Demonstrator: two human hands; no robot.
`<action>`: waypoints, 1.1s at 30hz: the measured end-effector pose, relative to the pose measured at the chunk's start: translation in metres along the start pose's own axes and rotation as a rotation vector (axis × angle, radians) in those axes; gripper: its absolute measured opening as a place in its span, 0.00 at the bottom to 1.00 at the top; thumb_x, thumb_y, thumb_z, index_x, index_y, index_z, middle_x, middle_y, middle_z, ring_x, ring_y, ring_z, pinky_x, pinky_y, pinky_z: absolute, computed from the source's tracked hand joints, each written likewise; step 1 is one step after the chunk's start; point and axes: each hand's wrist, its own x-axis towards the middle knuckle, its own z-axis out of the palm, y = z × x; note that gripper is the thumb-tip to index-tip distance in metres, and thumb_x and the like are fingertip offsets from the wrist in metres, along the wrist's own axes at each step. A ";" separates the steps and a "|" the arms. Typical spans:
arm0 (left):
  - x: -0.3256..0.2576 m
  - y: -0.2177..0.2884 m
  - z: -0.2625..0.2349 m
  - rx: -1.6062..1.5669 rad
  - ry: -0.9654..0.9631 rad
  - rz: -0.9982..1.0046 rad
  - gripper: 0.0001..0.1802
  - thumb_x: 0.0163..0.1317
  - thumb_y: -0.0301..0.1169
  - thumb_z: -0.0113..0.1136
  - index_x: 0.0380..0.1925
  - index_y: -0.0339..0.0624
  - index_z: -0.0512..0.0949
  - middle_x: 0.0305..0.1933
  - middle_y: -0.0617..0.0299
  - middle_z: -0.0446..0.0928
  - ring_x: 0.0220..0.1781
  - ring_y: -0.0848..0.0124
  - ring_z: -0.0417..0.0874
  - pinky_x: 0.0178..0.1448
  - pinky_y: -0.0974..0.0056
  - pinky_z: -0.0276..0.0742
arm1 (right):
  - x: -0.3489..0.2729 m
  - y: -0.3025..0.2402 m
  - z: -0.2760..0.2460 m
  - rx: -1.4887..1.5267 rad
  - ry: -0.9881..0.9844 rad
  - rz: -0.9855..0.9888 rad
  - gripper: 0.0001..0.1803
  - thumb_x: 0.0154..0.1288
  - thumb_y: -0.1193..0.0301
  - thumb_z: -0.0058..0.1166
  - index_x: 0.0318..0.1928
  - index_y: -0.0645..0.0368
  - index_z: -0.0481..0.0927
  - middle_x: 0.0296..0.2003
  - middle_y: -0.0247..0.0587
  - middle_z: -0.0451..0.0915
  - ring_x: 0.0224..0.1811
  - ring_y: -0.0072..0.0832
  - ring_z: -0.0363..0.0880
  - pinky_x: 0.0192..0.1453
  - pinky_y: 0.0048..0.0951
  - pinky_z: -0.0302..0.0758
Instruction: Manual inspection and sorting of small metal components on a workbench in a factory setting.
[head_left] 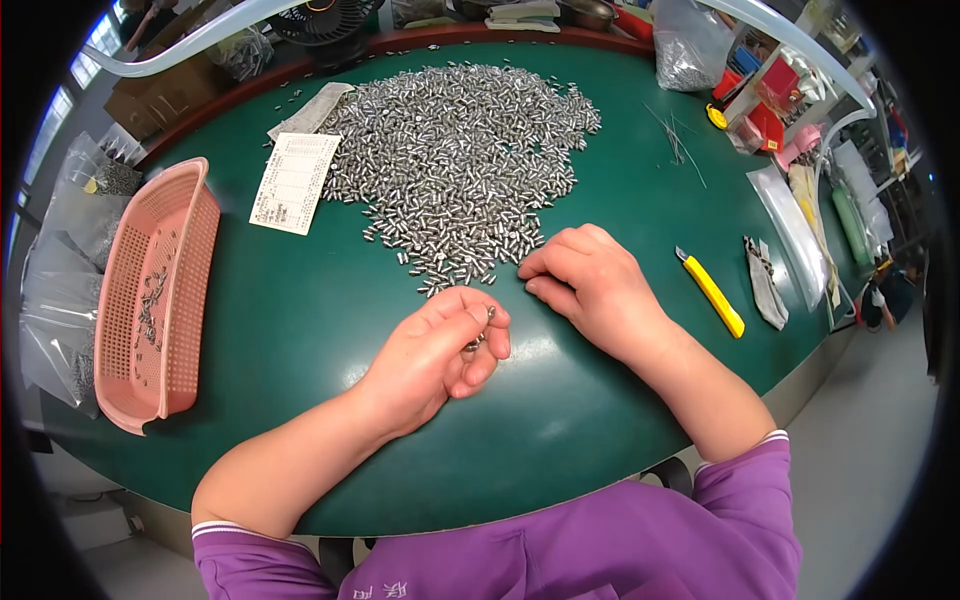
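A broad heap of small silvery metal pins (pixel 450 150), short and rounded, is spread over the green table (pixel 560 440). My left hand (pixel 440 345) is curled, palm turned inward, around a few of these pins (pixel 478 342) at the heap's near edge. Just right of it, my right hand (pixel 600 290) hovers low beside the heap's near right corner. Its thumb and forefinger are drawn close together, and whatever lies between them is too small or hidden to make out. The two hands are apart.
To the left stands a pink plastic basket (pixel 185 330) with some pins inside. A white printed card (pixel 295 185) lies against the heap. On the right are a yellow utility knife (pixel 715 298), thin wires (pixel 675 140), a grey cloth glove (pixel 765 285) and clear plastic bags (pixel 790 230).
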 end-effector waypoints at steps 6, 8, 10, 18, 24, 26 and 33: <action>-0.001 -0.002 0.002 0.033 0.004 0.021 0.07 0.66 0.29 0.45 0.42 0.42 0.67 0.34 0.59 0.72 0.23 0.78 0.64 0.23 0.75 0.59 | 0.003 -0.011 -0.007 0.136 0.033 -0.015 0.06 0.50 0.74 0.60 0.30 0.55 0.76 0.30 0.33 0.76 0.36 0.34 0.72 0.43 0.33 0.69; 0.000 -0.002 0.000 0.036 -0.028 0.017 0.07 0.66 0.29 0.45 0.43 0.42 0.67 0.35 0.59 0.72 0.24 0.79 0.65 0.24 0.76 0.59 | 0.004 -0.018 -0.009 0.273 0.065 -0.114 0.05 0.52 0.75 0.59 0.30 0.56 0.77 0.31 0.32 0.77 0.37 0.31 0.73 0.45 0.32 0.68; 0.000 -0.002 -0.001 0.039 -0.055 0.011 0.08 0.66 0.29 0.46 0.44 0.43 0.67 0.35 0.60 0.72 0.25 0.79 0.65 0.24 0.76 0.59 | 0.003 -0.022 -0.004 0.356 0.071 -0.110 0.05 0.52 0.74 0.59 0.30 0.55 0.77 0.30 0.32 0.76 0.37 0.32 0.73 0.46 0.33 0.68; 0.000 -0.004 0.000 0.063 -0.046 0.058 0.05 0.67 0.30 0.47 0.40 0.42 0.67 0.34 0.61 0.72 0.22 0.81 0.64 0.23 0.76 0.59 | -0.001 -0.027 0.001 0.626 0.016 0.035 0.05 0.58 0.76 0.54 0.36 0.57 0.79 0.33 0.33 0.76 0.37 0.27 0.73 0.42 0.26 0.72; 0.000 -0.002 0.000 0.024 -0.039 0.052 0.07 0.69 0.33 0.42 0.37 0.42 0.68 0.33 0.57 0.72 0.21 0.79 0.62 0.22 0.75 0.56 | 0.003 0.000 0.000 0.227 0.174 0.128 0.10 0.53 0.76 0.55 0.39 0.57 0.78 0.35 0.36 0.75 0.38 0.33 0.74 0.43 0.32 0.72; 0.000 -0.002 0.000 0.012 -0.039 0.045 0.08 0.69 0.33 0.41 0.37 0.42 0.67 0.33 0.56 0.72 0.21 0.78 0.62 0.22 0.75 0.57 | 0.003 0.006 0.001 0.178 0.149 0.106 0.10 0.53 0.76 0.56 0.39 0.55 0.78 0.34 0.36 0.74 0.39 0.34 0.73 0.43 0.32 0.72; -0.001 0.000 0.001 -0.004 -0.039 0.037 0.11 0.69 0.34 0.38 0.39 0.39 0.67 0.34 0.54 0.71 0.23 0.75 0.63 0.24 0.72 0.58 | 0.003 0.003 0.003 0.046 0.088 0.047 0.09 0.51 0.75 0.58 0.36 0.52 0.79 0.32 0.35 0.73 0.39 0.34 0.72 0.43 0.34 0.71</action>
